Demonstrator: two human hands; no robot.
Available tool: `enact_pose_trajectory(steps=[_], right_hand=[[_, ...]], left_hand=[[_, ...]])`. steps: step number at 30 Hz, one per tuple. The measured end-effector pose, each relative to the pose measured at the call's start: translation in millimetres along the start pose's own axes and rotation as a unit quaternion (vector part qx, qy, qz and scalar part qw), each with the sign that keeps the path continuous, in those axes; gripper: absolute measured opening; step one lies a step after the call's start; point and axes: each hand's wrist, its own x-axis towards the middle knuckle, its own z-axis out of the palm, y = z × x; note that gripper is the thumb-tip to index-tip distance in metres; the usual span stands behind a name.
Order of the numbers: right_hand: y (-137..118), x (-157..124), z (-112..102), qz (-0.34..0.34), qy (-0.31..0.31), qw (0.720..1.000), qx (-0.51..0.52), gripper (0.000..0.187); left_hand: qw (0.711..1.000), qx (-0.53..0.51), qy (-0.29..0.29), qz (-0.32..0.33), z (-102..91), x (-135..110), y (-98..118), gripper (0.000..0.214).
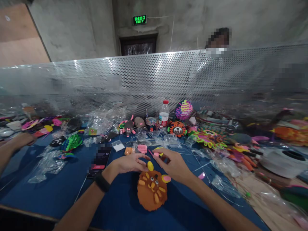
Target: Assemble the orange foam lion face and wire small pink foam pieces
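Note:
An orange-brown clay animal face (152,195) lies on the blue table before me, its ears toward the far side. It has googly eyes, yellow-orange strips, a plain yellow ear (150,165) and a yellow ear with a pink centre (166,178). My left hand (131,163) is beside the plain ear, thumb and fingers apart. Whether its thumb touches the ear is unclear. Just above the face, my right hand (173,164) pinches a small piece of pink clay (156,154) at its fingertips. A yellow clay piece (158,149) shows partly behind those fingers.
A pink clay lump (142,148) and an orange lump (129,150) lie beyond my hands. A phone (99,162) is at left. Finished clay figures, plastic wrappers and a bottle (164,115) line a perforated metal divider (144,77). Another person's hand (21,141) reaches in at far left.

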Motion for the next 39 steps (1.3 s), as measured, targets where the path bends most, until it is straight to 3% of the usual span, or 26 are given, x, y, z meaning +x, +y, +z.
enact_pose_trajectory(steps=[6,11,16,20,22,26,31,35,39], right_hand=[[-0.7,0.2,-2.6,-0.001,-0.043,0.999,-0.029,0.03],[5.9,0.1,1.0,-0.015,0.002,1.0,-0.008,0.018],[5.9,1.4,-2.5,0.013,-0.009,1.0,-0.024,0.02],[-0.1,2.1,-7.3,0.008,-0.051,0.997,-0.055,0.038],[-1.0,2.2,-6.9,0.005,-0.038,0.998,-0.042,0.03],[0.4,2.4,-5.7,0.008,-0.029,1.0,-0.007,0.022],[-1.4,2.5,-9.0,-0.011,-0.056,0.998,-0.021,0.035],[-0.3,2.4,-7.3,-0.02,-0.032,0.999,0.026,0.02],[2.4,1.7,-6.2,-0.007,-0.049,0.998,0.042,0.018]], left_hand=[[1.0,-0.007,-0.007,-0.022,4.2,5.9,-6.4,0.05],[0.999,0.016,-0.03,-0.015,4.6,12.0,-12.6,0.046],[0.999,0.008,-0.033,-0.016,6.7,10.7,-10.5,0.054],[0.997,0.014,-0.064,-0.038,9.5,10.4,-11.5,0.064],[0.997,0.012,-0.07,-0.035,10.4,12.2,-14.0,0.066],[0.998,0.029,-0.047,-0.037,10.1,15.0,-16.2,0.056],[0.999,0.03,-0.015,-0.031,7.3,11.4,-9.7,0.041],[0.999,0.034,-0.015,-0.027,5.3,6.5,-3.5,0.034],[0.999,0.05,-0.007,-0.021,3.8,5.6,-0.9,0.034]])
